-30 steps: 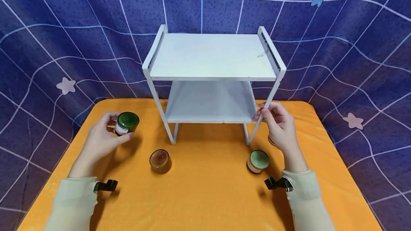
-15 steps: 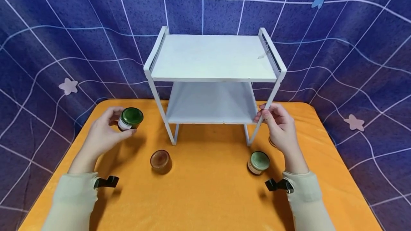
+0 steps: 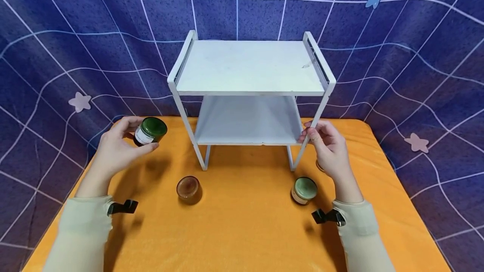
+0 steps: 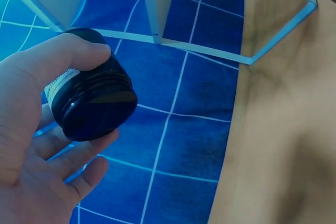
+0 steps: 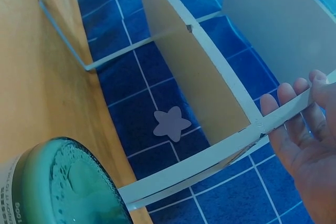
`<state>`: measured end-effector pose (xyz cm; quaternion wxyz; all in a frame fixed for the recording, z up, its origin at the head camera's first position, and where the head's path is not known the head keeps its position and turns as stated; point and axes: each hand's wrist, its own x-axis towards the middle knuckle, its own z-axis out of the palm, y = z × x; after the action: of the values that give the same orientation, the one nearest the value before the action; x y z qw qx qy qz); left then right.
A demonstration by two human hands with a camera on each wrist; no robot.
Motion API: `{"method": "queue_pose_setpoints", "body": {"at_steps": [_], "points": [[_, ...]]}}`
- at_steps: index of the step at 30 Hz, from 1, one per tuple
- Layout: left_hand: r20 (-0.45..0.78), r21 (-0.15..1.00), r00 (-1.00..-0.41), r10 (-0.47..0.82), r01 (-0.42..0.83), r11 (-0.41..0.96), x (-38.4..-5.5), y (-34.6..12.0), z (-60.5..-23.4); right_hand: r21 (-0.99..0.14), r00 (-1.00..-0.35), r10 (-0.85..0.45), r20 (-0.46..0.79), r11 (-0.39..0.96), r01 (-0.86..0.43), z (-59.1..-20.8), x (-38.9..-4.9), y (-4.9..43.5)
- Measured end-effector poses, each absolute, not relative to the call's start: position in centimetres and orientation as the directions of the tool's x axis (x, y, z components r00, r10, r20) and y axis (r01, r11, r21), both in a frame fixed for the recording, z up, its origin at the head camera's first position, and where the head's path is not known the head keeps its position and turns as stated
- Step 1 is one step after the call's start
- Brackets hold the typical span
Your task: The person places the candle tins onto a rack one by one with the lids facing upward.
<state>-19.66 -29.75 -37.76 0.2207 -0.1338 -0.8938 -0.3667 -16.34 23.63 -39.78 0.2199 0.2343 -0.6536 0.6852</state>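
Observation:
My left hand [image 3: 119,150] holds a dark green glass jar [image 3: 154,127] with a white label between thumb and fingers, raised over the table and left of a white two-tier shelf [image 3: 249,66]. In the left wrist view the jar [image 4: 97,98] is tilted, with the thumb across one side. My right hand [image 3: 331,148] grips the shelf's right front leg near the lower tier. From the right wrist, the fingers [image 5: 286,95] show curled around the white bar [image 5: 286,109].
A brown jar [image 3: 188,189] stands on the orange tablecloth [image 3: 242,230] front left of the shelf. At front right stands a pale green jar [image 3: 304,189]. Another round thing [image 3: 319,166] is mostly hidden by the right hand. Behind hangs a blue grid-patterned curtain [image 3: 261,16].
My left hand has lifted the green jar a little higher and farther away, and tipped it so more of its label shows. The right hand keeps its grip on the shelf leg.

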Motion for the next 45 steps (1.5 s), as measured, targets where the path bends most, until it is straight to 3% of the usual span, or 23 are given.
{"method": "queue_pose_setpoints", "body": {"at_steps": [19, 30, 45], "points": [[0.555, 0.612, -0.831, 0.030, 0.433, 0.662, -20.1, -28.8, -34.7, -0.802, -0.803, 0.001, 0.596, -0.052, -0.595, -39.8, -16.4, 23.7], [0.531, 0.700, -0.847, -0.007, 0.434, 0.567, -20.0, -28.4, -33.2, -0.805, -0.806, 0.000, 0.593, -0.049, -0.592, -39.8, -16.5, 23.6], [0.551, 0.717, -0.834, -0.037, 0.450, 0.533, -19.9, -27.7, -30.7, -0.812, -0.813, 0.002, 0.582, -0.042, -0.582, -39.9, -16.4, 23.7]]}}
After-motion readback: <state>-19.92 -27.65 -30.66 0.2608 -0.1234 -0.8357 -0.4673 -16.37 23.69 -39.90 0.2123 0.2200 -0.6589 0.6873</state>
